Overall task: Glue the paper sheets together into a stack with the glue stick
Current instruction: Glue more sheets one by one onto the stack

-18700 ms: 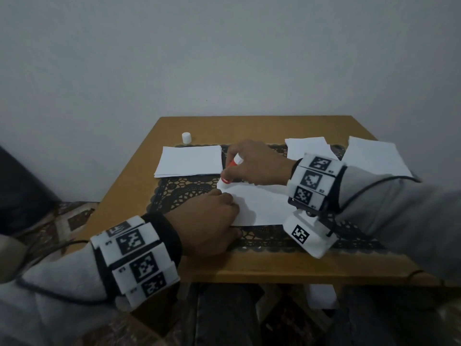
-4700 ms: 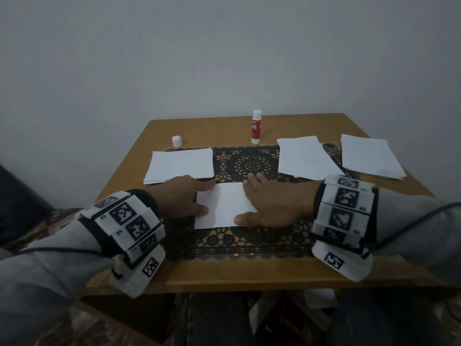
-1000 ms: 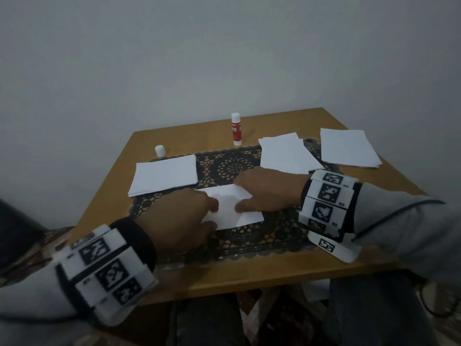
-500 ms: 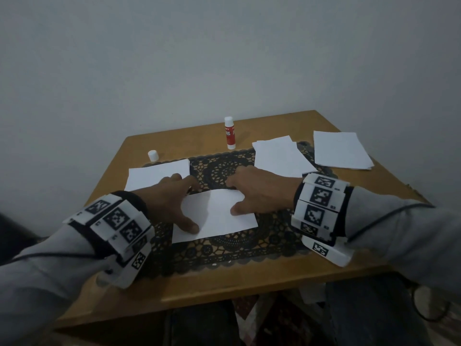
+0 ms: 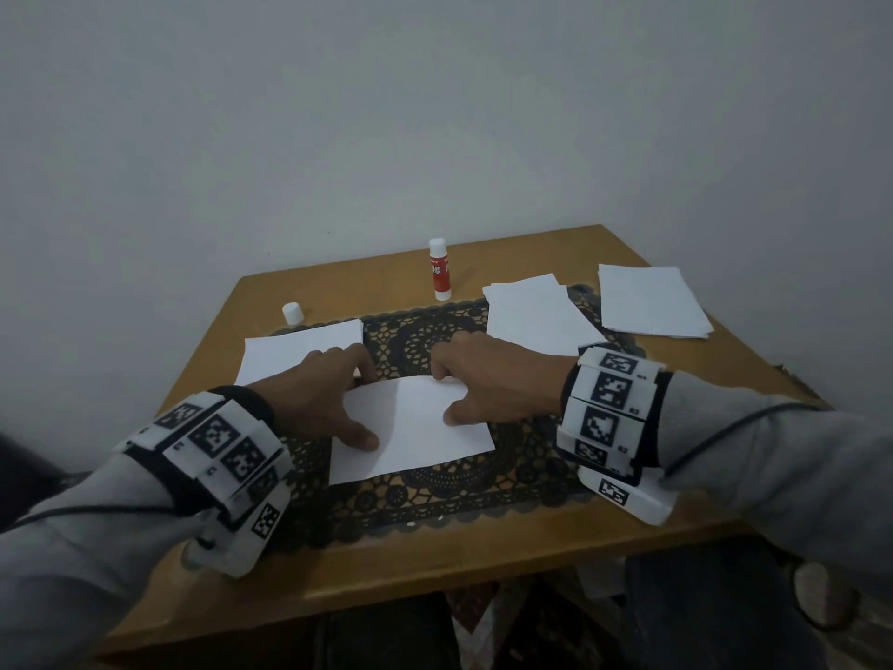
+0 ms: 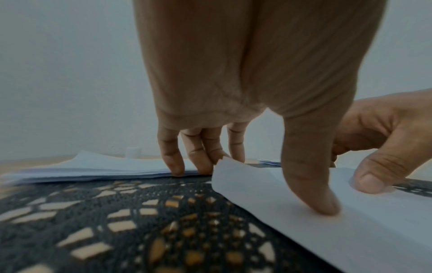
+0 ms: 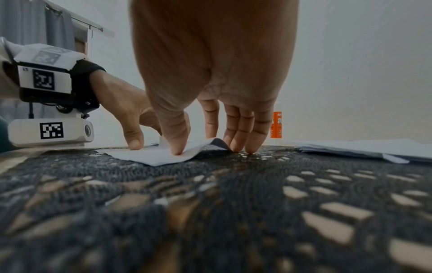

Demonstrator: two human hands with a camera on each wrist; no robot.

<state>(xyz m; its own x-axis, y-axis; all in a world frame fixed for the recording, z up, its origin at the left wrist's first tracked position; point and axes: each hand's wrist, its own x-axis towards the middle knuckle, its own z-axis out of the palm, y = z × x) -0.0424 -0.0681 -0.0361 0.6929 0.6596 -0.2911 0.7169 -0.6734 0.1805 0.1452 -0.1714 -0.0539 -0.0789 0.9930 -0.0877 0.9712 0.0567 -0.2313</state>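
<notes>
I wear grey sleeves (image 5: 783,456). Each wrist carries a black band (image 5: 246,403) under white blocks (image 5: 606,413) printed with black square codes; a thin dark cable (image 5: 725,437), apparently, trails along each sleeve.

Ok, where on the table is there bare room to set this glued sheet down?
Bare wood lies along the near table edge and at the back, between the white cap and the glue stick. The lace mat is crowded: paper piles either side, both hands mid-mat.

White paper sheet (image 5: 410,427); red-and-white glue stick (image 5: 440,270); black lace-patterned mat (image 5: 435,505); tan table (image 5: 386,563).
</notes>
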